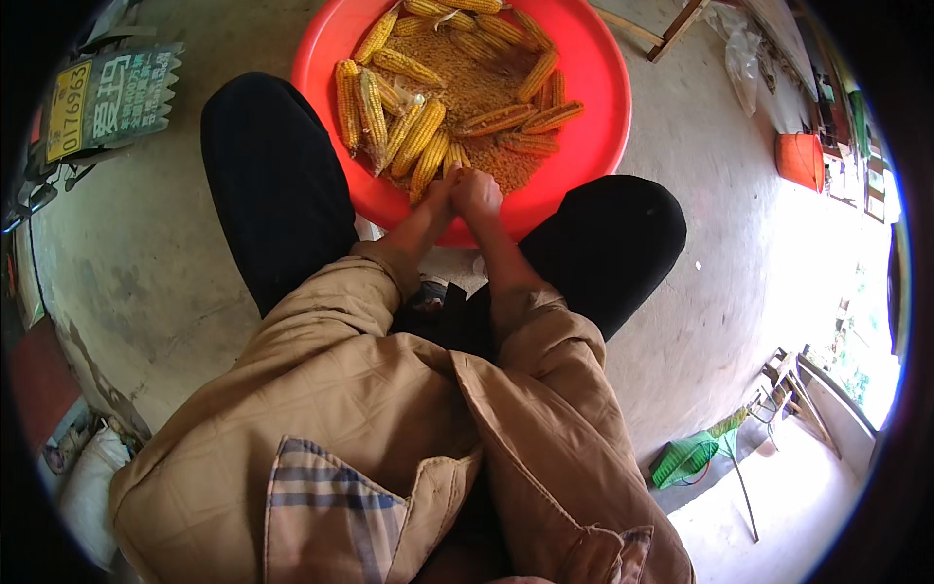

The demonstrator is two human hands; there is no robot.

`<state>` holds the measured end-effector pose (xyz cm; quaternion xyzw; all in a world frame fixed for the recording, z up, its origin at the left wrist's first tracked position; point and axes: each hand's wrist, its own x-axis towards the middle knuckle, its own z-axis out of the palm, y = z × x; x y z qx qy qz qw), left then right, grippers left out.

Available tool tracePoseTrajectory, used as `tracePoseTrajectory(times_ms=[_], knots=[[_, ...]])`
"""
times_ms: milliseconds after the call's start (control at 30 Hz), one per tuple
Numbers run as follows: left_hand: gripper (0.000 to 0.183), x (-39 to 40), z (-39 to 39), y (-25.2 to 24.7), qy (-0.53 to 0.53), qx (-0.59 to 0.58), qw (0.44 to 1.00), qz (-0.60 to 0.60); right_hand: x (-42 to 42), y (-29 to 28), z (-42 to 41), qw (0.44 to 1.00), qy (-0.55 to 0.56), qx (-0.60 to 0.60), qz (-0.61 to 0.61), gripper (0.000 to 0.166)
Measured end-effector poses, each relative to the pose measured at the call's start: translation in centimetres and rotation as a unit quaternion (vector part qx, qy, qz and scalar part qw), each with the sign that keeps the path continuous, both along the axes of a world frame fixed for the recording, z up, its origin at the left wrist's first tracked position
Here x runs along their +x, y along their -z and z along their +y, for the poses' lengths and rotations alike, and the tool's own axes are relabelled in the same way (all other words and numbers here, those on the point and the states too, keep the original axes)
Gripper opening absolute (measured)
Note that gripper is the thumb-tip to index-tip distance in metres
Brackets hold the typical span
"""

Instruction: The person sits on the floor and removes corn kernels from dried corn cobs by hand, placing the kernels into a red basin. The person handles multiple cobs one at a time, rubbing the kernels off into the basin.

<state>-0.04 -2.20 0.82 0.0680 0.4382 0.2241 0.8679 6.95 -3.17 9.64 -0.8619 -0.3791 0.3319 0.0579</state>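
Observation:
A large red plastic basin (609, 146) stands on the floor between my knees. Loose corn kernels (467, 80) cover its bottom. Ears of corn (419, 135) full of yellow kernels lie at its left and far sides. On the right are darker orange cobs (496, 120), which look partly or wholly shelled. Over the basin's near side, my left hand (441, 191) and my right hand (478, 194) press together, closed around a corn cob that their fingers mostly hide. Just beyond the fingertips lies a yellow ear (457, 156), its near end covered.
Concrete floor (146, 277) surrounds the basin. A vehicle's rear with a plate (69, 109) is at left. Wooden legs (675, 33) stand at upper right, near an orange bucket (799, 160). A green broom-like tool (686, 458) lies lower right; a white sack (91, 489) sits lower left.

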Motion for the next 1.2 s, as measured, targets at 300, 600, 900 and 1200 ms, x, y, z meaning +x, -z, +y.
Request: tracePoseTrajectory(times_ms=[300, 600, 900, 1200], knots=[[0.036, -0.4, 0.3, 2.6, 0.006, -0.003, 0.998, -0.055, 3.0, 3.4, 4.3, 0.997, -0.029, -0.067, 0.026, 0.033], [0.029, -0.4, 0.0, 0.0, -0.065, -0.053, 0.990, -0.112, 2.9, 0.7, 1.1, 0.999, -0.045, -0.007, 0.029, 0.027], [0.051, 0.7, 0.9, 3.3, -0.110, -0.165, 0.979, -0.052, 0.8, -7.3, -6.0, 0.992, -0.115, 0.039, 0.033, 0.026], [0.048, 0.7, 1.3, 2.1, -0.105, -0.190, 0.976, -0.026, 1.8, -5.8, -7.5, 0.982, -0.120, 0.125, 0.071, 0.028]])
